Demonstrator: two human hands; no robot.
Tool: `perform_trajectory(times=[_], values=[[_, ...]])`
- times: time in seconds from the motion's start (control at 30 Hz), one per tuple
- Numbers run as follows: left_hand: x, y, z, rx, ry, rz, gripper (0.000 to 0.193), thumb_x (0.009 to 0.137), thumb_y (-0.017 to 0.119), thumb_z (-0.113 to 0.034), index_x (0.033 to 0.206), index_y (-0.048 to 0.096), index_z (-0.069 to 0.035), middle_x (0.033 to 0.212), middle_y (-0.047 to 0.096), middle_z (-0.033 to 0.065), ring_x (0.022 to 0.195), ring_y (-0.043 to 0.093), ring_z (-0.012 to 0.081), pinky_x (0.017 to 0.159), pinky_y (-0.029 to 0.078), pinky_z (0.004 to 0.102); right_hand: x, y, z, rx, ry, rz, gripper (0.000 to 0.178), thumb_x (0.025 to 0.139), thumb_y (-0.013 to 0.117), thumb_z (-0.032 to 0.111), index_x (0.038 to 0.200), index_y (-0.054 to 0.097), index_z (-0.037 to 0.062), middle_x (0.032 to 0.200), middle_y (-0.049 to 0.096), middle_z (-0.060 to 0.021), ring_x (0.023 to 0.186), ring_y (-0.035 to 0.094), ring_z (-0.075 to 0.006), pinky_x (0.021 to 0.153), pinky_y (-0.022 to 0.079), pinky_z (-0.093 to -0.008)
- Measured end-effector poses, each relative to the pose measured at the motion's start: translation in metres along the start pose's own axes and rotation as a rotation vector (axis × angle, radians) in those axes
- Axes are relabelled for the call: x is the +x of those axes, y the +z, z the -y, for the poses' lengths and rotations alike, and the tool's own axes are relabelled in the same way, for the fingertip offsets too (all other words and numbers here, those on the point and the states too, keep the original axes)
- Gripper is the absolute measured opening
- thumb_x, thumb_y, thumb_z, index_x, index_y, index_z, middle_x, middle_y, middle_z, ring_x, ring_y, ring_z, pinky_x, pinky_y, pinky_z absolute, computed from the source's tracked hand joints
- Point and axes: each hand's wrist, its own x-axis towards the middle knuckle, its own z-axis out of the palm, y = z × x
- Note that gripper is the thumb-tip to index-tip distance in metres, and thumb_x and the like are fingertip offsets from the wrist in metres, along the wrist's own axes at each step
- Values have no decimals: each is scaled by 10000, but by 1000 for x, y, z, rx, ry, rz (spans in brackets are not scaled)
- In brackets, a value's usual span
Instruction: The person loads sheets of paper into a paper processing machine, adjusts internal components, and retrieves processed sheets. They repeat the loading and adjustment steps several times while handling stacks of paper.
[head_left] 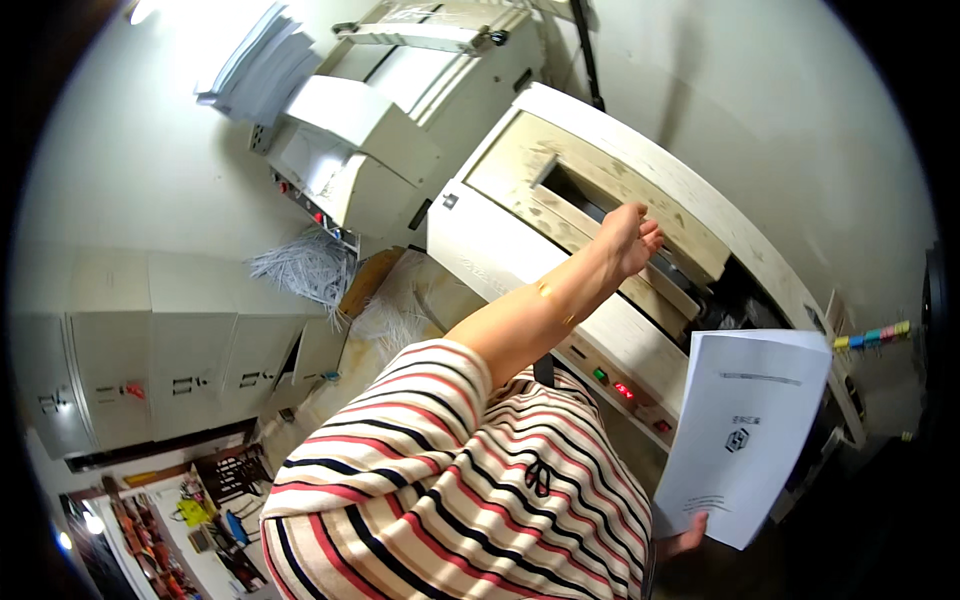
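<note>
1. At far left, pale cabinets [190,350] line the wall, their doors fitted with dark handles; a red item [134,390] sits at one of them.
2. Above, toward the top left, a thick paper stack [262,75] rests by a white machine [400,155], which has red buttons along its lower left side and a bar [420,37] across its far part.
3. Below that machine lies a heap of shredded strips [310,268], with more pale scraps on the floor to its right.
4. In the lower middle is the person's striped top [450,480], in cream, red, black and tan.
5. The left hand [630,240] reaches up and right over a cream machine [500,235], beside its long dark slot [575,190]. Its fingers are bent; whether they close on or touch any part cannot be told.
6. On the cream machine's near side, a small red display [623,391] is lit, next to a green switch [600,374].
7. The right hand [688,535] grips the lower left edge of a white booklet [750,420], thumb on the cover. The booklet stands tilted at the machine's right end.
8. At far right is a strip of coloured pieces [880,335].
</note>
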Motion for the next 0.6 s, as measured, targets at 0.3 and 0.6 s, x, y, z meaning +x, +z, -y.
perform_trajectory(times=[0.3, 0.6], values=[[-169, -79, -110, 63, 138, 763, 666, 935, 303, -606, 1312, 462, -80, 1238, 561, 92, 1099, 554, 216, 1001, 404, 361, 92, 213, -50, 148, 378, 720, 652, 842, 515, 277, 1383, 319, -28, 1361, 428, -207, 1245, 427, -355, 1062, 331, -458], [-236, -147, -285, -59, 859, 470, 440, 872, 628, -322, 1134, 461, -10, 1057, 554, 87, 1015, 562, 161, 854, 486, 263, 153, 425, -210, -437, 230, 742, 596, 817, 547, 167, 1324, 354, -80, 1221, 517, -201, 1108, 533, -300, 962, 438, -392]])
